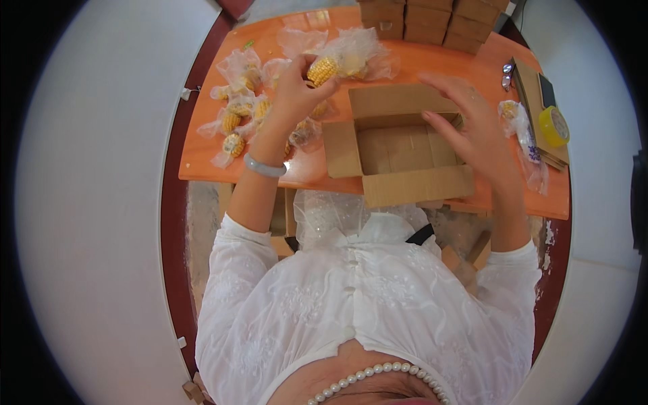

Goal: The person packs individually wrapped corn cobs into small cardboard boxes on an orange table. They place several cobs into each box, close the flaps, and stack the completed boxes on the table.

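Observation:
My left hand (302,96), with a pale bangle on its wrist, holds a yellow corn cob piece (322,71) between thumb and fingers. Clear plastic around and behind that piece overlaps other bags, so where its own bag ends is hard to tell. An open cardboard box (397,147) stands before me with its flaps folded out; its visible floor is bare. Over the box's right side, my right hand (468,121) is raised with thumb and fingers apart, holding nothing. Several bagged corn pieces (231,122) lie spread to the left of the box.
Stacked cardboard boxes (428,20) stand at the back of the orange table (334,152). Along the right edge are flat cardboard (529,86), a phone (547,91), a yellow tape roll (554,126), glasses (507,77) and a plastic bag (521,126) with corn.

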Motion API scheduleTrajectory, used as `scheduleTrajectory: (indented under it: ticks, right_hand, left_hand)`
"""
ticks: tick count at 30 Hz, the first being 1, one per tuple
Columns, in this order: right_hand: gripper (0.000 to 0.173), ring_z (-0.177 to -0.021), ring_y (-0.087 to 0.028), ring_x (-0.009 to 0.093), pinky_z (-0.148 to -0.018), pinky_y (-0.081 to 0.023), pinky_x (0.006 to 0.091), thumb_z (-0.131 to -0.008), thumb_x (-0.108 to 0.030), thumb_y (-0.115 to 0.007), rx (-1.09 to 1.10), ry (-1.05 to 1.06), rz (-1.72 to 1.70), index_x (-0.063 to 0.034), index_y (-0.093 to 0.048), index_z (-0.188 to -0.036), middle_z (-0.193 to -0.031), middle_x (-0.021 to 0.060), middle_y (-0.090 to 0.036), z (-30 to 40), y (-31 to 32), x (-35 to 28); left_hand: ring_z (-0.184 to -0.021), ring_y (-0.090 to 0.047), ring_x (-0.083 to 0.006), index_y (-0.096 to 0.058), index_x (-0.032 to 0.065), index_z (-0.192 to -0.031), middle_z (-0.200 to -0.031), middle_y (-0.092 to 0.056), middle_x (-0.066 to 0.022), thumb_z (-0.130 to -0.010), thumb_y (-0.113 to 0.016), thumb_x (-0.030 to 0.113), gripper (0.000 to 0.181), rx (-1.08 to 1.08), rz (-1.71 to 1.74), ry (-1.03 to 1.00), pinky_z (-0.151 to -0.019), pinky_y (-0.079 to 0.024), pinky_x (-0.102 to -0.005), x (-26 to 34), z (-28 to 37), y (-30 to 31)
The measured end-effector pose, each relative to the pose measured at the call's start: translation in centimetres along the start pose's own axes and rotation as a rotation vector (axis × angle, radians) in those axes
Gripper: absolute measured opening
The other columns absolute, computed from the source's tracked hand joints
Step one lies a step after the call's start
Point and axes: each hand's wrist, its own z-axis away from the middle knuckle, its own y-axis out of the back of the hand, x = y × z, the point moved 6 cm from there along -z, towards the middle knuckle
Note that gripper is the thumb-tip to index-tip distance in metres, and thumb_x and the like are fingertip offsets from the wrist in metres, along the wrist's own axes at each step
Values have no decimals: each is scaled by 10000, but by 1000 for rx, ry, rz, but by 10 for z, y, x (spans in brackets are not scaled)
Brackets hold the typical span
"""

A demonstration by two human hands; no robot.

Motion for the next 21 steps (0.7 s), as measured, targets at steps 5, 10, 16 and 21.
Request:
scheduleTrajectory:
  ticks: [5, 10, 16, 21]
  right_hand:
    - [407, -1155, -603, 348, -997, -490, 443, -866, -91, -695, 105, 297, 168, -65, -657, -1271, -1280, 124, -673, -49, -34, -39]
    - [293, -1005, -668, 227, -898, -535, 343, -923, -60, -653, -193, -64, -337, -52, -672, -1215, -1076, 84, -710, -69, -77, 15]
    - [249, -932, -637, 84, -813, -525, 260, -982, -138, -663, -65, -168, -847, 35, -649, -1161, -982, 16, -689, -56, -95, 4]
    - [329, -905, -574, 37, -795, -488, 221, -989, -280, -705, -190, -273, -832, -9, -645, -1167, -1011, -24, -655, -50, -91, 1]
  left_hand:
    - [-862, -604, -58, -587, 12, -1233, -1003, -635, 6, -883, -785, 209, 448, -202, 402, 158, -722, -498, -242, 43, 33, -19]
    - [-1090, -589, -115, -535, 7, -1320, -1192, -616, -31, -925, -737, 142, 464, -180, 870, 156, -919, -492, -266, 53, 51, -26]
    - [-1147, -590, -140, -508, 2, -1312, -1222, -615, -55, -898, -760, 69, 488, 84, 773, 30, -925, -523, -288, 46, 51, -30]
    - [-1066, -615, -146, -505, 5, -1311, -1189, -626, -88, -803, -854, 69, 620, 211, 135, -173, -902, -553, -289, 62, 54, -39]
